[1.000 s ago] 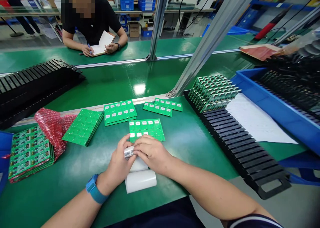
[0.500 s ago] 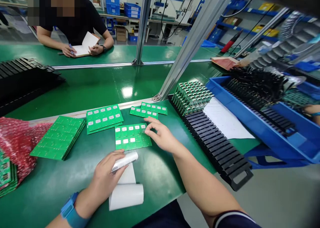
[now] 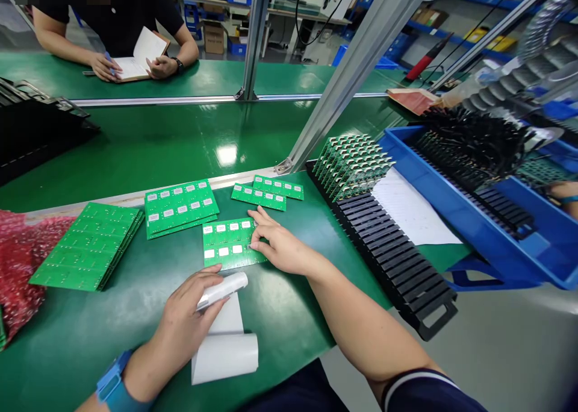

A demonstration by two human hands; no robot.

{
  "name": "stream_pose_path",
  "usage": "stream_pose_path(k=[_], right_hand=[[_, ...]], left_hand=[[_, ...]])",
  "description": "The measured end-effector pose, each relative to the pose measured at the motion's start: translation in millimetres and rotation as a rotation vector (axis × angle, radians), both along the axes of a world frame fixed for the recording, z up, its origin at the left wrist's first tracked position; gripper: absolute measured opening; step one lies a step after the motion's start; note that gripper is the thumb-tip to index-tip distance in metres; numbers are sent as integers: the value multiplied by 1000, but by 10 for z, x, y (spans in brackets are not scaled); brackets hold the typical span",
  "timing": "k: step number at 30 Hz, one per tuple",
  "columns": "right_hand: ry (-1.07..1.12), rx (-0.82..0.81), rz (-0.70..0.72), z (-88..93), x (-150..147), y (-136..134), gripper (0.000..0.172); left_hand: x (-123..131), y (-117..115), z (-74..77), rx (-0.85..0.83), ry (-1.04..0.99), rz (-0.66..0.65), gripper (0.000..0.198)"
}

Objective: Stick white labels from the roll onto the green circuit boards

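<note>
My left hand (image 3: 192, 312) is closed around a roll of white labels (image 3: 223, 288), whose backing strip (image 3: 230, 358) curls onto the table below. With thumb and index finger pinched, my right hand (image 3: 282, 243) rests over the right part of a green circuit board (image 3: 230, 266). A small pale label shows at its fingertips, partly hidden, beside the lower row of white labels on that board. Two narrow labelled boards (image 3: 259, 196) lie just beyond. To the left is a stack of labelled boards (image 3: 180, 206), and farther left a stack of boards without labels (image 3: 85, 249).
Red bubble wrap (image 3: 27, 267) lies at the left edge. On the right are a black slotted rack (image 3: 383, 243) holding upright boards (image 3: 352, 165), a paper sheet (image 3: 410, 213) and a blue bin (image 3: 551, 261). A metal post (image 3: 343, 68) rises ahead; a person (image 3: 121, 26) sits opposite with a notebook.
My right hand has moved down and slightly left, from the board's upper right toward its lower row. My left hand keeps the label roll. The whole view has shifted slightly.
</note>
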State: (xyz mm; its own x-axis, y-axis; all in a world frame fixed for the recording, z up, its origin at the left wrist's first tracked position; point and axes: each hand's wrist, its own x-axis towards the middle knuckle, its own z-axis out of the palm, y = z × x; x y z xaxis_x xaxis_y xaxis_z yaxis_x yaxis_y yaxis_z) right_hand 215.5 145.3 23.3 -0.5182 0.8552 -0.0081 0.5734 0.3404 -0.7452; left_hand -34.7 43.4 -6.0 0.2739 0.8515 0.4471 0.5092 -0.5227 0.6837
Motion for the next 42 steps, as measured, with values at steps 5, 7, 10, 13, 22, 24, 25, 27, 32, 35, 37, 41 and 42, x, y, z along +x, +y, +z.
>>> stream_pose_path(k=[5,7,10,13,22,24,25,27,32,35,37,41,42], right_hand=[[-22,-6,2,0,-16,-11,10],[-20,-1,1,-1,-18,-12,11],[-11,8,-3,-15,-18,-12,11],[-19,13,-5,-38,-21,-16,11],[-70,121,-19,-64,-76,-82,9],[-58,127,-24,-70,-80,-82,11],[-46,124,-41,-75,-79,-76,13],[-16,112,-102,-86,-76,-48,28],[18,116,-215,-129,-78,85,57],[46,133,-207,-146,-87,141,55],[71,174,-212,-127,-94,123,53],[201,304,-181,11,-152,-79,39],[241,310,-121,52,-186,-148,38]], left_hand=[[-5,-7,-2,-2,2,-2,16],[-9,-11,-2,-14,3,-1,17],[-13,-13,-5,-25,4,-2,17],[-12,-9,-11,-18,2,-4,17],[-7,-7,-9,-18,1,-1,17],[-10,-6,1,-16,-4,3,16],[-11,-7,8,-15,-5,5,16],[-12,-9,25,-22,-1,8,16],[-10,-6,73,-39,-1,6,17],[-8,11,102,4,-3,34,14],[-11,18,116,23,-6,54,11],[-50,8,97,0,8,125,16],[-65,9,81,-20,9,156,18]])
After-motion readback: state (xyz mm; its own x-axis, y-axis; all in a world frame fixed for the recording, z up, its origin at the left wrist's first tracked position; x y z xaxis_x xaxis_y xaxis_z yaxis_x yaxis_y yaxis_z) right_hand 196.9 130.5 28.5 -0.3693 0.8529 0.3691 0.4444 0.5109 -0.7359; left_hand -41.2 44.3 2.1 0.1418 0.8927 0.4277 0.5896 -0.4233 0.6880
